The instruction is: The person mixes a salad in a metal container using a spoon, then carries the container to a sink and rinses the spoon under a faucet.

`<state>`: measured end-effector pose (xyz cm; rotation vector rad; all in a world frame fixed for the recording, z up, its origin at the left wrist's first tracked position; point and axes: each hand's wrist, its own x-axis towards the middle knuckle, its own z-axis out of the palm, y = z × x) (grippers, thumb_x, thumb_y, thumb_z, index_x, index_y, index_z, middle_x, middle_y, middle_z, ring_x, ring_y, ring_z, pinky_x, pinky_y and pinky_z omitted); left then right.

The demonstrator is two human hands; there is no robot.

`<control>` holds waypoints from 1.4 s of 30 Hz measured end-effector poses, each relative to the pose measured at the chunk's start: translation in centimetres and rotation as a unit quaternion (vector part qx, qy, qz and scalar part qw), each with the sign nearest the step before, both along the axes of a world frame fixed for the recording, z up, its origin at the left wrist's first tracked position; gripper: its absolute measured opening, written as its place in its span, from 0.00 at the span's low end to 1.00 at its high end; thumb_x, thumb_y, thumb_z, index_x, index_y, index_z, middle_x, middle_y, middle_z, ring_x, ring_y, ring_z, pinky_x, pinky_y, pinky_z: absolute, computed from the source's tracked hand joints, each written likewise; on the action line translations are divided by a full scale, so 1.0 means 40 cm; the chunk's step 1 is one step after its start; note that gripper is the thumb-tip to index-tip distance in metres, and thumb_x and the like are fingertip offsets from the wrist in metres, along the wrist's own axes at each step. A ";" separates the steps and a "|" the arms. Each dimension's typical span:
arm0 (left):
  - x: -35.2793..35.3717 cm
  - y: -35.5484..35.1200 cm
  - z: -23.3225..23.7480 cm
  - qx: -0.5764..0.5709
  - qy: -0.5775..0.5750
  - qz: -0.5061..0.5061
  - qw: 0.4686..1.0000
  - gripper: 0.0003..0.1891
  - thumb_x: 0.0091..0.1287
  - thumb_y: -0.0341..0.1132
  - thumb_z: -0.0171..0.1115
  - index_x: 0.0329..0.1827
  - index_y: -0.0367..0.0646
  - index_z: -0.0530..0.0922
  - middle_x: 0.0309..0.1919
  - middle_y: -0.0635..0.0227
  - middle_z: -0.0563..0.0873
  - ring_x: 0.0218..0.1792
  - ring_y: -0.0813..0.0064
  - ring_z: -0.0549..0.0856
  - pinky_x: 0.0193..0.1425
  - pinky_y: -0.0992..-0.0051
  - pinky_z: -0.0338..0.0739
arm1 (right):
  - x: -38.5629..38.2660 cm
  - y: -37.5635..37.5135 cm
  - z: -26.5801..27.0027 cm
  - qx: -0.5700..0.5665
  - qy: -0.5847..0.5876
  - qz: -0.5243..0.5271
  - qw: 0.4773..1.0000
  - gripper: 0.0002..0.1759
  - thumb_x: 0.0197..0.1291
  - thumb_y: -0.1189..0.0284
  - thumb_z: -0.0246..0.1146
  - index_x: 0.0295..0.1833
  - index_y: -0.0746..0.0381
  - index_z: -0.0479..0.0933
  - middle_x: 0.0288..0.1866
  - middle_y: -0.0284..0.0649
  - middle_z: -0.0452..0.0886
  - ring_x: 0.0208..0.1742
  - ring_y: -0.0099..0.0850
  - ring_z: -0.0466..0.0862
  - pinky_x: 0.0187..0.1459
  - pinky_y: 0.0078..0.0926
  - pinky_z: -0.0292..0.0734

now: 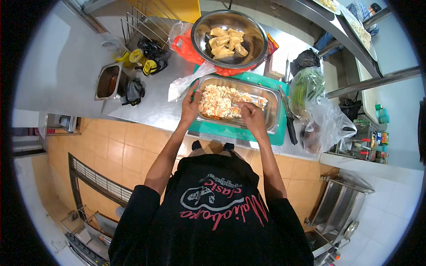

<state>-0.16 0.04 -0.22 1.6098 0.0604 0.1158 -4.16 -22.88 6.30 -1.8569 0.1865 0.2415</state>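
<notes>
A rectangular metal tray (272,116) of chopped white and orange food (217,101) lies on a green cutting board (213,128). My left hand (191,104) is at the tray's left edge, fingers extended along the rim. Over the food near the tray's middle is my right hand (252,116), its fingers pressed together; what they hold, if anything, is too small to make out. Behind the tray stands a round metal bowl (199,42) with beige pieces (227,43). A black-handled knife (290,126) rests at the board's right edge.
Green vegetables (306,88) and a clear plastic bag (326,126) lie to the right. A small metal container (108,82) and black bags (133,91) are on the left. Above the right side runs a metal shelf (328,26). Another person (361,11) is at the far upper right.
</notes>
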 end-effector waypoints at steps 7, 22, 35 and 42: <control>-0.008 -0.002 0.036 0.009 0.039 -0.013 0.999 0.25 0.75 0.45 0.51 0.72 0.47 0.66 0.61 0.62 0.77 0.55 0.77 0.76 0.60 0.75 0.70 | -0.044 0.087 0.055 -0.156 -0.193 0.106 0.963 0.12 0.66 0.72 0.56 0.50 0.64 0.80 0.39 0.50 0.77 0.39 0.49 0.79 0.44 0.39 0.76; -0.003 0.000 0.021 0.020 -0.004 -0.009 1.000 0.24 0.75 0.45 0.50 0.71 0.45 0.67 0.67 0.58 0.72 0.65 0.73 0.71 0.67 0.74 0.65 | -0.002 0.009 -0.012 -0.222 -0.236 0.046 0.945 0.13 0.68 0.73 0.55 0.48 0.69 0.80 0.39 0.53 0.80 0.42 0.48 0.80 0.47 0.39 0.75; -0.001 0.001 0.017 0.040 0.005 -0.007 0.999 0.24 0.75 0.45 0.50 0.71 0.46 0.67 0.67 0.59 0.72 0.66 0.73 0.70 0.68 0.74 0.64 | -0.012 -0.165 0.018 -0.282 -0.209 -0.061 0.934 0.11 0.67 0.74 0.56 0.47 0.68 0.81 0.35 0.53 0.80 0.34 0.45 0.81 0.38 0.35 0.75; -0.004 -0.001 0.022 0.017 0.016 -0.010 1.000 0.24 0.76 0.45 0.50 0.71 0.46 0.66 0.67 0.59 0.71 0.66 0.72 0.69 0.68 0.75 0.63 | 0.038 -0.073 0.001 -0.266 -0.217 0.014 0.939 0.12 0.64 0.78 0.56 0.50 0.67 0.79 0.38 0.54 0.78 0.38 0.48 0.79 0.40 0.42 0.74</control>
